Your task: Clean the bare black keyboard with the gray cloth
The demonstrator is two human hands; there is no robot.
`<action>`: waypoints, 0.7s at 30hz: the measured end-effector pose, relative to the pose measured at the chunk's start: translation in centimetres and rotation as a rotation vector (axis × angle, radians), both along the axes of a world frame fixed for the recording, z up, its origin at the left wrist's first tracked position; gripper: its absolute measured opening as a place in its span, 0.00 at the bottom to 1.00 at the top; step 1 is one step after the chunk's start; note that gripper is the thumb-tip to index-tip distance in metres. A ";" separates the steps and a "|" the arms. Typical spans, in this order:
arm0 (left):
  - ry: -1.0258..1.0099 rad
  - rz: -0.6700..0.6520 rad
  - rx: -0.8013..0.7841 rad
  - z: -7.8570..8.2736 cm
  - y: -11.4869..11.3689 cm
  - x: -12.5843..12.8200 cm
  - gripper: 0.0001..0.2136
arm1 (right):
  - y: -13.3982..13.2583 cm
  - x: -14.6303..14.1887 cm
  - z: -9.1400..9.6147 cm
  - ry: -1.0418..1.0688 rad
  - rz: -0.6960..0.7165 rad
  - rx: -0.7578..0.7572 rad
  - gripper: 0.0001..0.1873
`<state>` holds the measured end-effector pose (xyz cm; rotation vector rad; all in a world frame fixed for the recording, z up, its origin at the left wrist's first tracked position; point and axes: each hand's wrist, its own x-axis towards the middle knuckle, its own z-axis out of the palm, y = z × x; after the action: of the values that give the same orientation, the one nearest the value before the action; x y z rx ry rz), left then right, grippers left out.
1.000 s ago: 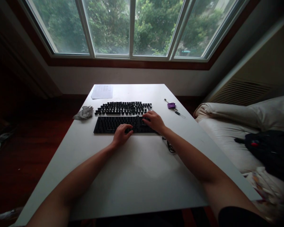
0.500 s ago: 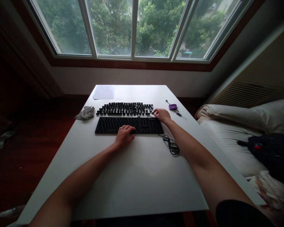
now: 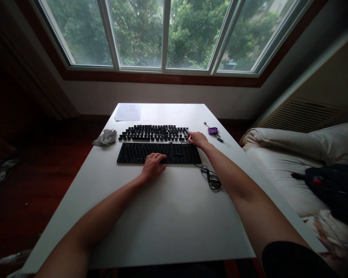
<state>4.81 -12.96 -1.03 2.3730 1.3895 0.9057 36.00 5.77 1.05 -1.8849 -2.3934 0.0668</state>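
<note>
Near the far edge of the table [image 3: 168,216], our left hand [image 3: 153,164] lies loose on the keyboard [image 3: 162,153]. Our right hand [image 3: 197,139] touches the keycaps [image 3: 153,132]; its grip we cannot tell. They seem light, hard: pinch sides.

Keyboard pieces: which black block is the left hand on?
The nearer one, the keyboard base, with the cable at its right; the left hand rests on its front edge. The farther keycap rows meet the right hand.

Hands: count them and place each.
2. The left hand rests on the keyboard's near edge; the right hand is at the right end of the loose keycaps.
</note>
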 end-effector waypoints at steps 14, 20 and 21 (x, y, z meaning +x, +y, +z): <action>-0.079 0.010 -0.032 0.5 -0.1 -0.3 0.14 | -1.1 -0.3 0.5 0.160 -0.089 0.019 0.12; -0.467 0.254 -0.073 2.4 4.0 -6.0 0.10 | -3.3 2.2 -0.7 0.425 -0.190 0.051 0.11; -0.492 0.333 -0.097 2.8 5.0 -7.8 0.11 | -3.8 2.8 -1.0 0.484 -0.200 0.048 0.12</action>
<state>-2.98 -7.94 1.79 1.7082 1.5848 1.3568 38.79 1.98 0.09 -1.8182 -1.8676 0.3968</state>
